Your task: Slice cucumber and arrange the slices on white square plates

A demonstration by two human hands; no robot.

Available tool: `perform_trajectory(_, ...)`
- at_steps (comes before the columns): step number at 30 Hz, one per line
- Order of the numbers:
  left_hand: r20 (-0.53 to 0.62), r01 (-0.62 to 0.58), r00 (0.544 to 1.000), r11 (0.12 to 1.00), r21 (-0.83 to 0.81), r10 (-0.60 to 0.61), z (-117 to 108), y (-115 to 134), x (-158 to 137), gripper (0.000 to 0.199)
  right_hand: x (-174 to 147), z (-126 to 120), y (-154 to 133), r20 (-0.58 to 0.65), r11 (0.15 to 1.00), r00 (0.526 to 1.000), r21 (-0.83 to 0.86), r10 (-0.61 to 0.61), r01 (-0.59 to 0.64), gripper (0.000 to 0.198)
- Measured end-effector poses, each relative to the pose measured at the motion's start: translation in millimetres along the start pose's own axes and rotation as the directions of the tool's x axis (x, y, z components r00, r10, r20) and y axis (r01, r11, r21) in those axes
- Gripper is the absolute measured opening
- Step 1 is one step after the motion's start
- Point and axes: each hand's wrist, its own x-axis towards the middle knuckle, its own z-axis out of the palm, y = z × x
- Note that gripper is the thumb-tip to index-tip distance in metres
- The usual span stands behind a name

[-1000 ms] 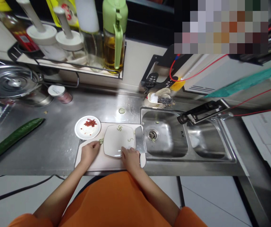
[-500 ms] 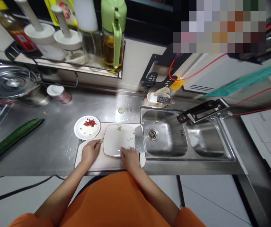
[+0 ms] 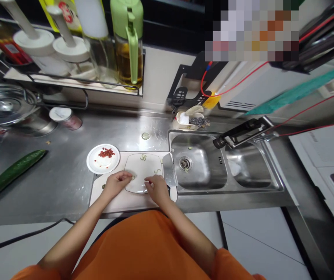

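Over the left part of a squarish white plate [image 3: 138, 182], my left hand [image 3: 116, 184] is closed in a pinch on a small cucumber slice [image 3: 133, 177]. My right hand [image 3: 158, 190] hovers at the plate's lower right, fingertips drawn together; whether they hold anything is too small to make out. Green curved pieces [image 3: 143, 157] lie on the plate near its top and right edges. Beneath the plate is a white cutting board [image 3: 114, 206]. A cleaver [image 3: 169, 170] rests on the board's right side, its handle partly hidden behind my right hand.
A round white plate [image 3: 92, 159] with chopped red bits stands at the board's upper left. Further left lies a whole cucumber [image 3: 12, 173]. To the right is a double steel sink [image 3: 204, 163]. A lidded pot [image 3: 6, 109], a small jar [image 3: 66, 118] and an oil bottle [image 3: 129, 58] stand behind.
My left hand has moved right from the board's left part to above the plate, bringing the cucumber slice. My right hand has lifted off the plate's edge and drawn its fingers together.
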Motion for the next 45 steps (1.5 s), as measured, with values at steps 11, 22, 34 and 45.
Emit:
perform_trajectory(11, 0.258, -0.012, 0.966, 1.0, -0.008, 0.013, 39, 28, 21, 0.027, 6, -10, 13, -0.075, 0.892, 0.974, 0.421, 0.212, -0.162, 0.017)
perform_trajectory(22, 0.427, 0.484, 0.827, 0.849, -0.21, -0.366, 66, 27, 24, 0.044, -4, -21, 31, -0.12, 0.84, 0.958, 0.518, 0.259, -0.162, 0.02)
perform_trajectory(34, 0.551, 0.631, 0.748, 0.655, -0.415, -0.37, 83, 25, 40, 0.023, -8, -20, 45, -0.1, 0.848, 0.965, 0.506, 0.243, -0.161, 0.021)
perform_trajectory(45, 0.245, 0.178, 0.96, 0.97, -0.164, -0.135, 90, 25, 57, 0.028, 8, 1, 58, -0.12, 0.862, 0.922, 0.415, 0.369, -0.291, 0.02)
